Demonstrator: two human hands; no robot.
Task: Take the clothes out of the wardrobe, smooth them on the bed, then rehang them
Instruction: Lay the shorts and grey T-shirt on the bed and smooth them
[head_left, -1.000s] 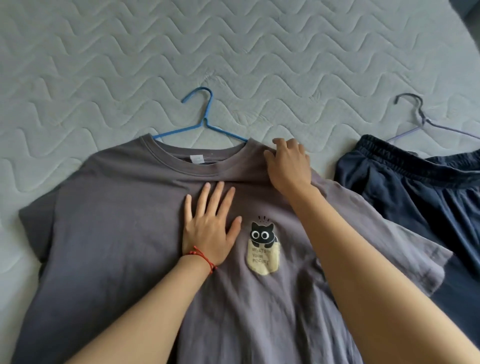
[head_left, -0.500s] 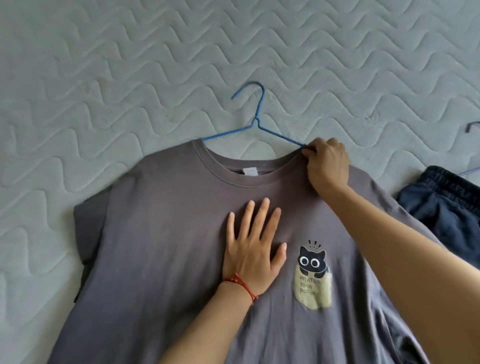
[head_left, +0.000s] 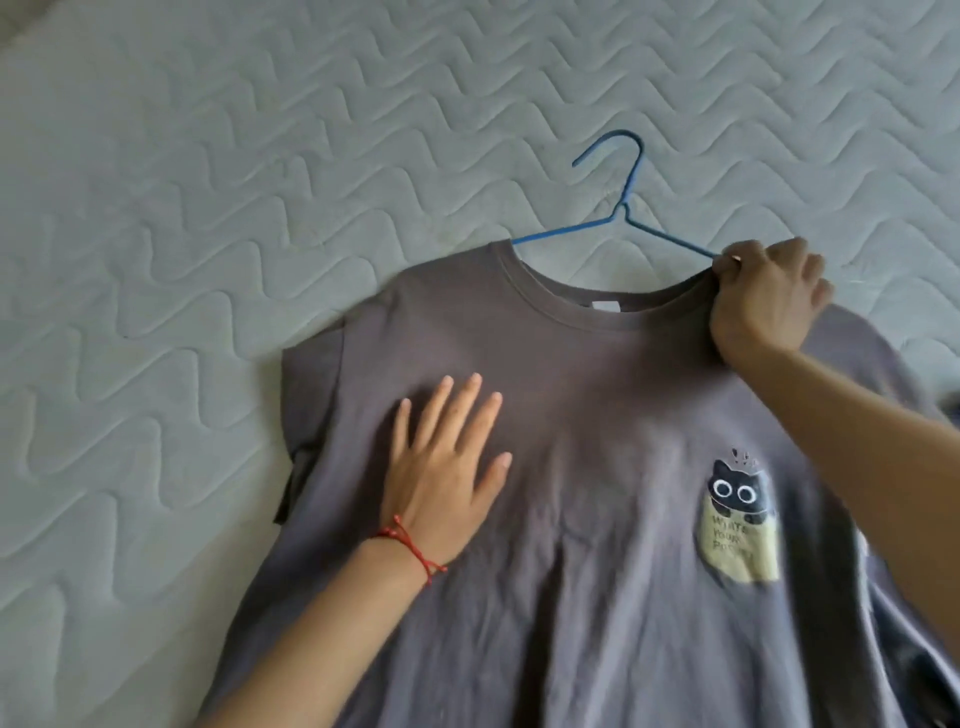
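Grey tee (head_left: 597, 415) x1, blue hanger (head_left: 623, 208) x1; hands: left hand (head_left: 441, 478) flat, right hand (head_left: 763, 306) prob. pinching collar.

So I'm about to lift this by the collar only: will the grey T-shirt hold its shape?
Probably not. The grey T-shirt already wrinkles and bunches at the right hand, so it looks floppy. It likely weighs little, and should drape off the blue hanger.

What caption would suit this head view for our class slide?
Left hand presses flat on a grey T-shirt on the bed while the right hand pinches its collar by a blue hanger.
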